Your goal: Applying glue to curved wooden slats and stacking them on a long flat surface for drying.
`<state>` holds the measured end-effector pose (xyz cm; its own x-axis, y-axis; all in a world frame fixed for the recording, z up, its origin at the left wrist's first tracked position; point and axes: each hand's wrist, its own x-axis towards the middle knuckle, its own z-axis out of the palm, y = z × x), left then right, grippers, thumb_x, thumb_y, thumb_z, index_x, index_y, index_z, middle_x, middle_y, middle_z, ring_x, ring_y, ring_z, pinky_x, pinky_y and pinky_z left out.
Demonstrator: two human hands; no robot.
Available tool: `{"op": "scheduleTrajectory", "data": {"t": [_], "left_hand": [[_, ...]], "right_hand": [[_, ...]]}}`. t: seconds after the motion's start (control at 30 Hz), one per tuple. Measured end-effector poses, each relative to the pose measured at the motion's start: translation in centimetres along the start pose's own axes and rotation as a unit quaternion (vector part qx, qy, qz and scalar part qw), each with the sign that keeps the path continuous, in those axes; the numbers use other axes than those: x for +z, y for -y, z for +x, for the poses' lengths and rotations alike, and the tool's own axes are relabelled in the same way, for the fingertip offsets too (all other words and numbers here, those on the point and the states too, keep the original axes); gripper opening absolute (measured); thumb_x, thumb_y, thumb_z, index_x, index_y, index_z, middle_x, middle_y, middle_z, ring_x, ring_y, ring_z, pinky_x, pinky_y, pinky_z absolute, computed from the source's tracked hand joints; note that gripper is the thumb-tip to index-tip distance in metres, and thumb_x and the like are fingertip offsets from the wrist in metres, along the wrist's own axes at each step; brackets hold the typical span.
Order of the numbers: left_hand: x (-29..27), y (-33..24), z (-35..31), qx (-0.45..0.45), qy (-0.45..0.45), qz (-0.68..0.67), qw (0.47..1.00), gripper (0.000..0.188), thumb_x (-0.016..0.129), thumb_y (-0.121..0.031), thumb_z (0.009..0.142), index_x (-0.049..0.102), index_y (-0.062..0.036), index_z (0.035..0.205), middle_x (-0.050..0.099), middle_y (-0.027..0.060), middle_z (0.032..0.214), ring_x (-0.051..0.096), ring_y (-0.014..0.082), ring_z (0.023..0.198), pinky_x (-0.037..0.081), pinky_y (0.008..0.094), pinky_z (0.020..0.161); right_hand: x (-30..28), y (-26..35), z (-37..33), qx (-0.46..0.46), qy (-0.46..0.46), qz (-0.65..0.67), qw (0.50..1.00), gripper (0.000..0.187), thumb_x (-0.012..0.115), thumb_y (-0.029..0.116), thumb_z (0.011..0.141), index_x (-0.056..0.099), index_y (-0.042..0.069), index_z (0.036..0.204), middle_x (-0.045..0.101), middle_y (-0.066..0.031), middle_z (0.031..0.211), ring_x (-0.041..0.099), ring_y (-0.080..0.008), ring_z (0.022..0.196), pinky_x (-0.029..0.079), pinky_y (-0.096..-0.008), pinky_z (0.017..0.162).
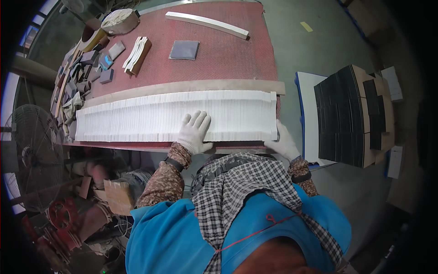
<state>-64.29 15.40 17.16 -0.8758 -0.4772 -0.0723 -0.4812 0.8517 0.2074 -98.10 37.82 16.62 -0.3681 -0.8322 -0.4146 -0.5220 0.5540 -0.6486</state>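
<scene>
A long row of thin white profiled strips (150, 118), packed side by side, stretches along the near edge of the table. My left hand (195, 133), in a white glove, lies flat on top of the row with its fingers apart. At the row's right end, my right hand (284, 142), gloved too, rests with its fingers stretched against the last strip (273, 116). That last strip sticks up slightly at its far end. A long pale wooden bar (191, 86) lies along the far side of the row.
The table (232, 59) has a red textured cover. On it lie a white bar (207, 24), a grey square pad (184, 50), a brown block with white wavy pieces (137, 55) and, at left, several sanding blocks. Stacked black-and-tan boards (342, 116) stand right; a fan (36, 148) stands left.
</scene>
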Motion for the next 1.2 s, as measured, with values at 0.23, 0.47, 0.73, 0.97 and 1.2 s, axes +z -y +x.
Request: {"op": "scheduleTrajectory", "data": {"t": [0.23, 0.47, 0.73, 0.97, 1.2], "left_hand": [[-0.2, -0.1, 0.1, 0.000, 0.002, 0.012, 1.000, 0.105, 0.082, -0.056, 0.072, 0.046, -0.0006, 0.154, 0.046, 0.0230, 0.160, 0.037, 0.0406, 0.154, 0.027, 0.0606, 0.125], [-0.1, -0.1, 0.1, -0.001, -0.007, 0.011, 1.000, 0.104, 0.082, -0.056, 0.071, 0.048, -0.0014, 0.153, 0.047, 0.0231, 0.159, 0.040, 0.0400, 0.152, 0.028, 0.0601, 0.124], [-0.2, 0.0, 0.2, 0.003, -0.010, 0.012, 1.000, 0.103, 0.081, -0.054, 0.072, 0.047, -0.0018, 0.154, 0.047, 0.0223, 0.159, 0.039, 0.0398, 0.153, 0.028, 0.0599, 0.124], [0.0, 0.0, 0.2, -0.002, -0.011, 0.015, 1.000, 0.103, 0.081, -0.053, 0.073, 0.046, -0.0015, 0.155, 0.045, 0.0218, 0.161, 0.037, 0.0398, 0.154, 0.027, 0.0599, 0.125], [0.0, 0.0, 0.2, -0.006, -0.010, 0.007, 1.000, 0.102, 0.079, -0.053, 0.073, 0.046, -0.0023, 0.155, 0.045, 0.0219, 0.161, 0.037, 0.0402, 0.154, 0.026, 0.0606, 0.126]], "right_hand": [[1.0, -0.9, 0.1, -0.057, -0.038, -0.122, 0.990, 0.124, 0.097, 0.041, 0.067, 0.030, 0.002, 0.164, 0.048, -0.0227, 0.151, 0.049, -0.0383, 0.141, 0.043, -0.0441, 0.121], [0.6, -0.2, 2.7, -0.072, -0.039, -0.167, 0.983, 0.114, 0.099, 0.044, 0.060, 0.044, 0.007, 0.153, 0.055, -0.0186, 0.138, 0.054, -0.0362, 0.132, 0.050, -0.0435, 0.111], [-0.9, -1.2, 0.8, -0.072, -0.034, -0.128, 0.989, 0.109, 0.097, 0.039, 0.064, 0.047, 0.005, 0.154, 0.058, -0.0192, 0.136, 0.055, -0.0377, 0.133, 0.049, -0.0437, 0.112], [-2.2, -0.7, 2.1, -0.077, 0.049, -0.143, 0.985, 0.119, 0.096, 0.043, 0.066, 0.038, -0.001, 0.161, 0.056, -0.0191, 0.141, 0.054, -0.0348, 0.135, 0.048, -0.0401, 0.113], [2.3, -0.1, 0.3, 0.015, -0.077, -0.180, 0.981, 0.133, 0.097, 0.048, 0.065, 0.026, -0.003, 0.165, 0.055, -0.0229, 0.139, 0.055, -0.0395, 0.133, 0.049, -0.0452, 0.111]]}}
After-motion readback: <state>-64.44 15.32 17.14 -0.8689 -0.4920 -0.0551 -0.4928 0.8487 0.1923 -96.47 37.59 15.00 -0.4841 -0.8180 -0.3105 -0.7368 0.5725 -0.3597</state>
